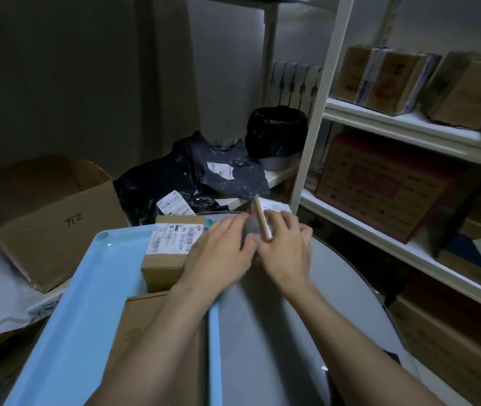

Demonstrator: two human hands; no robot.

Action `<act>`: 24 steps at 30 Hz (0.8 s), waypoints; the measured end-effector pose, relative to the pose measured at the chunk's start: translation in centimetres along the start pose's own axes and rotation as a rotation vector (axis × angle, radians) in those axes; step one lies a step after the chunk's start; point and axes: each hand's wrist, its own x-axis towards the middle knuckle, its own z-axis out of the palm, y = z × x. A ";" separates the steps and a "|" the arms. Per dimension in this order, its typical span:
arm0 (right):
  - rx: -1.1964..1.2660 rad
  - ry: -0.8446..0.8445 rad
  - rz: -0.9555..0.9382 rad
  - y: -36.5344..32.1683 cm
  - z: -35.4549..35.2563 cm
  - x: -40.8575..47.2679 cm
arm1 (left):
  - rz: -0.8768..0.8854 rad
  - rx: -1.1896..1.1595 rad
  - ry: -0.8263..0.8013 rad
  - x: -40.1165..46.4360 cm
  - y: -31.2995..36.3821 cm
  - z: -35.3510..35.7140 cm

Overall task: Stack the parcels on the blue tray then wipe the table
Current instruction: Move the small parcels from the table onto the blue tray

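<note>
A light blue tray (87, 288) lies on the left part of the round grey table (277, 317). On the tray sit a small cardboard parcel with a white label (166, 253) and a larger flat cardboard parcel (145, 332) nearer to me. Both hands meet at the table's far edge around a thin flat parcel (264, 218) that stands tilted on its edge. My left hand (218, 253) presses its left side, and my right hand (286, 247) grips its right side.
An open cardboard box (43, 215) stands to the left. Dark plastic mail bags (198, 177) and a black-lined bin (277, 133) lie behind the table. White shelving (379, 118) with several cartons fills the right side.
</note>
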 end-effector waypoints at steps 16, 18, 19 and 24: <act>2.193 -0.556 0.768 -8.4 -9.3 -11.3 | -0.197 -1.247 0.144 -9.3 2.9 -7.4; 2.218 -0.594 0.785 -8.8 -8.7 -12.4 | -0.214 -1.286 0.171 -10.6 2.0 -7.6; 2.219 -0.616 0.792 -9.0 -8.5 -12.9 | -0.220 -1.296 0.171 -11.1 1.7 -7.8; 2.073 -0.532 0.706 -10.3 -8.5 -13.9 | -0.266 -1.236 0.203 -12.8 0.8 -8.9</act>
